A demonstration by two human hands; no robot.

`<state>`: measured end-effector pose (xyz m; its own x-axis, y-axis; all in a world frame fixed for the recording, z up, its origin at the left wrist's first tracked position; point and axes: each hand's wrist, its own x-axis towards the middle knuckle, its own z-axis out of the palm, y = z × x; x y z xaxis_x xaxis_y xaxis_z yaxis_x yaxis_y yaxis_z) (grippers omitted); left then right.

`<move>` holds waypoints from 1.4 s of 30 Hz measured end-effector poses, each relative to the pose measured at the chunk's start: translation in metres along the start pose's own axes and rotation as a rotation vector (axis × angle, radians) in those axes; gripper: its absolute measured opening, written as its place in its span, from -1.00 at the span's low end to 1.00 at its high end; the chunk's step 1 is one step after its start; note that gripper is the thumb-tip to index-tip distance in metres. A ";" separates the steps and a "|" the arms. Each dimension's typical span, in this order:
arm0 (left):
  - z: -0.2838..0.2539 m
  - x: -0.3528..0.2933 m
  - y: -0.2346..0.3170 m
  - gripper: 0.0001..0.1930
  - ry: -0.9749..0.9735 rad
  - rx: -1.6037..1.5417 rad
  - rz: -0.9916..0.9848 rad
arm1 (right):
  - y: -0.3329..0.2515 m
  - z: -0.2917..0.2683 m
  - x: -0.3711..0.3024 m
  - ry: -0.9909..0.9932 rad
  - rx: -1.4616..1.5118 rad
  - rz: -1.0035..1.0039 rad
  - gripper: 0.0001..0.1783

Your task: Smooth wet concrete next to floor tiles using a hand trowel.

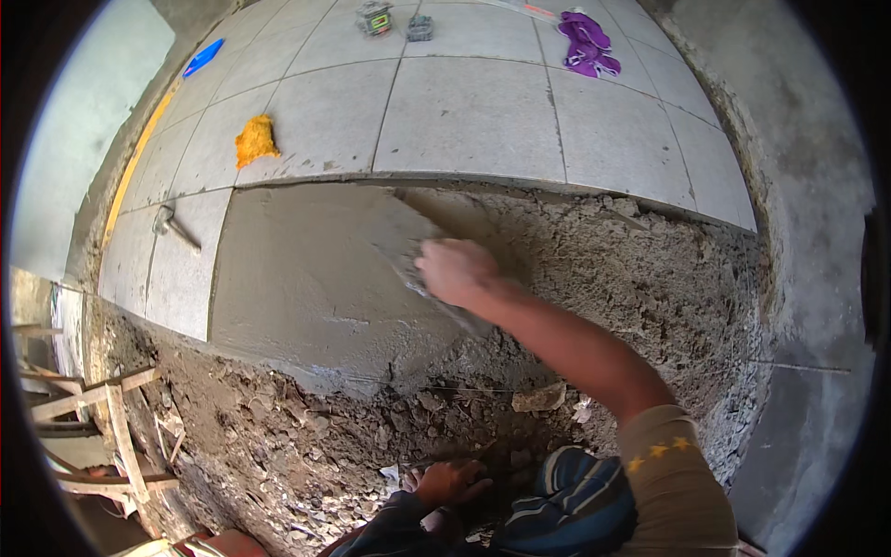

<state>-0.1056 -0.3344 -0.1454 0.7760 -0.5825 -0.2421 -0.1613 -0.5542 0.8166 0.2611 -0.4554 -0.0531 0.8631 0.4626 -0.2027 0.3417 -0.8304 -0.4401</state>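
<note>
I'd call this partway: mortar point(288, 260) left of the float point(406, 237) reads smooth, coarse bed point(640, 278) right of it not yet, tiles point(469, 116) beyond it laid, right hand point(459, 272) clamped on it, left hand point(445, 483) well apart on its near side, grip too shadowed to tell.

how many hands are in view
2: the right hand gripping the flat tool on the wet mortar, the left hand near the picture's lower edge, by the rubble.
</note>
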 end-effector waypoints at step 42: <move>0.005 -0.006 -0.008 -0.70 0.046 -0.004 0.025 | 0.049 0.029 -0.013 0.311 1.492 0.489 -0.64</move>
<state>-0.1122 -0.3293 -0.1525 0.7989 -0.5683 -0.1969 -0.1789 -0.5370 0.8244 0.2559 -0.4928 -0.0968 0.8778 0.0227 -0.4785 -0.4688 0.2457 -0.8484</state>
